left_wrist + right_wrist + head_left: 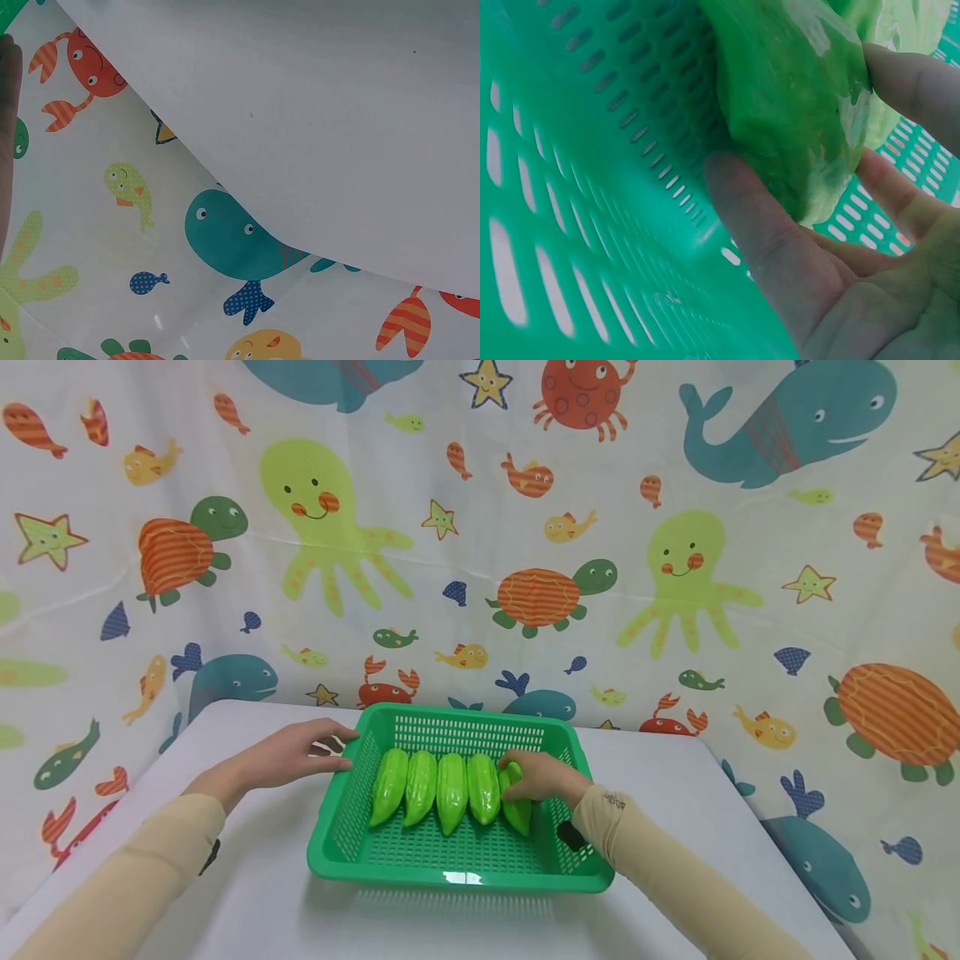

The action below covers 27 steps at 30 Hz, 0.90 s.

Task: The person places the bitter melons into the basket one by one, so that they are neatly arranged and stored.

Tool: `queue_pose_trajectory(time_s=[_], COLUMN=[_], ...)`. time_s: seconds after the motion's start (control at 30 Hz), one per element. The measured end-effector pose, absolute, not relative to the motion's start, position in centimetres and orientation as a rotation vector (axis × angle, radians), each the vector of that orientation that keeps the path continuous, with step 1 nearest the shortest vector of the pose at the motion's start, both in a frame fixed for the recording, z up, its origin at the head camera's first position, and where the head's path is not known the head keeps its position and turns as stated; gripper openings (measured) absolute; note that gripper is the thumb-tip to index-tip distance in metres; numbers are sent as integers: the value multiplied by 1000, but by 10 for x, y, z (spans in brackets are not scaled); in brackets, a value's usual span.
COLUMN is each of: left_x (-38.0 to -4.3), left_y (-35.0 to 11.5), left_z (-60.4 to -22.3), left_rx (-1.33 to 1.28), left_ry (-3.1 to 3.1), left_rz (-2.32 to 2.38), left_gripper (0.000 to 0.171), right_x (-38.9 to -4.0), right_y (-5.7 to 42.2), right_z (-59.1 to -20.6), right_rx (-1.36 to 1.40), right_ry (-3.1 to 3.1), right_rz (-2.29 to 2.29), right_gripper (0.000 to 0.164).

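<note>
A green plastic basket (461,881) with slotted walls holds a row of several glossy, bright green bitter melons (452,789), pointed ends toward me. My right hand (542,777) reaches in over the right side and holds the rightmost bitter melon (517,810). In the right wrist view its fingers (750,225) and thumb spread around one end of that shiny bitter melon (795,112). My left hand (303,752) is at the basket's left rim, fingertips right at the edge, fingers loosely bent with nothing between them. Only a sliver of the left hand (7,135) shows in the left wrist view.
The basket stands on a white table (262,860). Behind and beside the table hangs a white curtain (465,493) printed with sea animals. The basket's slotted wall (577,247) rises close beside my right fingers.
</note>
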State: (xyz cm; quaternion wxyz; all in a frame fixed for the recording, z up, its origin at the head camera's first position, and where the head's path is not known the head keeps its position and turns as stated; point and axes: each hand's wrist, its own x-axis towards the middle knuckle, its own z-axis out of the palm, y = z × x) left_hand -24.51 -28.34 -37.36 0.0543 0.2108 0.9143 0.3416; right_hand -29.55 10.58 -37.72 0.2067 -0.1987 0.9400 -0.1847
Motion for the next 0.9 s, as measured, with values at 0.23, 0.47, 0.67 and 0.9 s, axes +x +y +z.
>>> queue_pose_trajectory(time_s=[0.23,0.47,0.67,0.9], left_x=[-244,-244,-244,-244], left_y=[-284,-285,-285,-290], left_z=[-373,-373,-374,-382], left_rx=[659,654,629,539], left_ry=[2780,2783,2784,2797], left_rz=[1039,1038,1045,1100], left_gripper=[58,59,61,59], right_x=[-297,-299,-299,-302], right_y=[105,104,105,109], right_z=[-375,-367,-363,-349], right_rx=[-574,-622,-598,-585], right_ry=[2639,2700,2692,2747], right_rz=[-476,-423,-453,-442], right_gripper=[54,59,59,54])
